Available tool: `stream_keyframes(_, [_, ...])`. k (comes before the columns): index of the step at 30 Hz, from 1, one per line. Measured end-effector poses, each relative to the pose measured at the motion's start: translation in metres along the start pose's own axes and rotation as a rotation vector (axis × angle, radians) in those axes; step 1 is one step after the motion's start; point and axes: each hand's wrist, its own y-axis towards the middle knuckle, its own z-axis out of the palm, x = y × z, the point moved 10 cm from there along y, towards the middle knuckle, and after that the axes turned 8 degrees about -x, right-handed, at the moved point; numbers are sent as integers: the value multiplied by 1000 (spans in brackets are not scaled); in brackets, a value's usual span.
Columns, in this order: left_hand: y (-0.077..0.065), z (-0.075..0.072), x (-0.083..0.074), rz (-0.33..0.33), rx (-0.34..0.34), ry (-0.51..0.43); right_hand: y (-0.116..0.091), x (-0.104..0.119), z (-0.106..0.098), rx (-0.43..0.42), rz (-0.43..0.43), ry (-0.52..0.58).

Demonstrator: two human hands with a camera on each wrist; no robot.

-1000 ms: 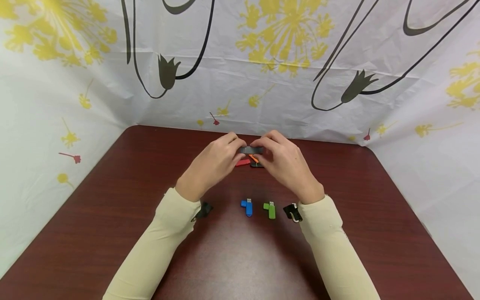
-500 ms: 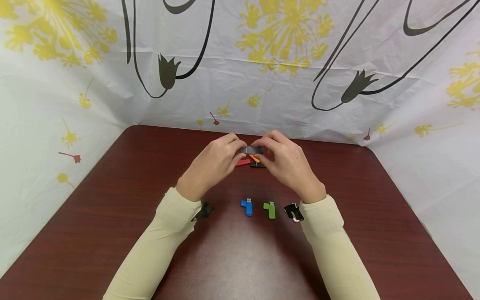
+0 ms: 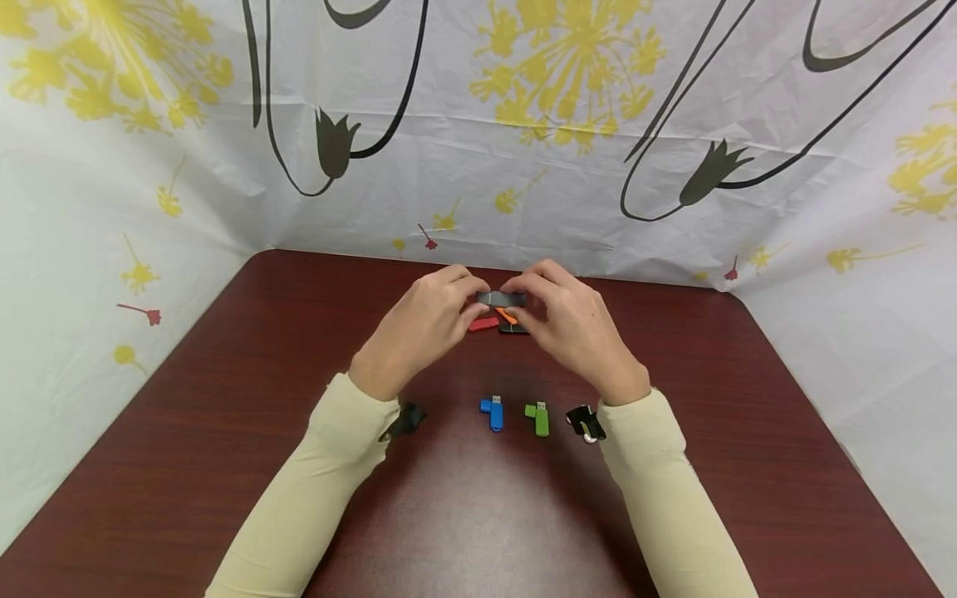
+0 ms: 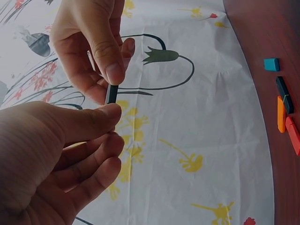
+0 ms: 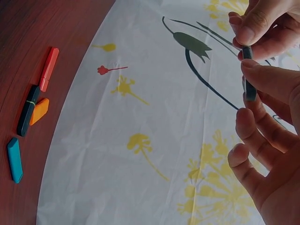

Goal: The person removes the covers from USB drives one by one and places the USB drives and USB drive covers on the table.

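Observation:
Both hands are raised over the far part of the table, fingertips facing each other. Between them is a small dark grey USB stick (image 3: 504, 299) with a thin light seam near its left end. My left hand (image 3: 422, 328) pinches the left end between thumb and fingers. The right hand (image 3: 574, 328) pinches the other end. In the left wrist view only a short dark stretch of the stick (image 4: 111, 94) shows between the fingertips. The right wrist view shows more of the stick (image 5: 250, 88), its lower end sticking out past the right thumb.
Behind and below the hands lie red (image 3: 483, 324), orange (image 3: 507, 316) and black (image 3: 513, 330) sticks, with a teal one (image 5: 14, 160) beside them. Nearer are a blue USB drive (image 3: 497, 415) and a green USB drive (image 3: 542, 419). Patterned sheeting (image 3: 478, 208) stands around the table (image 3: 187, 399).
Both hands keep their pinch on the USB stick above the same spot. They shift only very slightly; the drives on the table stay put.

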Motion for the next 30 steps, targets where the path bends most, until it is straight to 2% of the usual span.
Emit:
stream_keyframes(9, [0,-4,1,0,-13,-33,1,2,0,4,-9,-7])
stream_keyframes(17, [0,-2,1,-8,16,-32,0,1,1,24,-6,-2])
stream_keyframes(30, [2,-3,2,-1,13,-43,0,2,1,22,-15,-2])
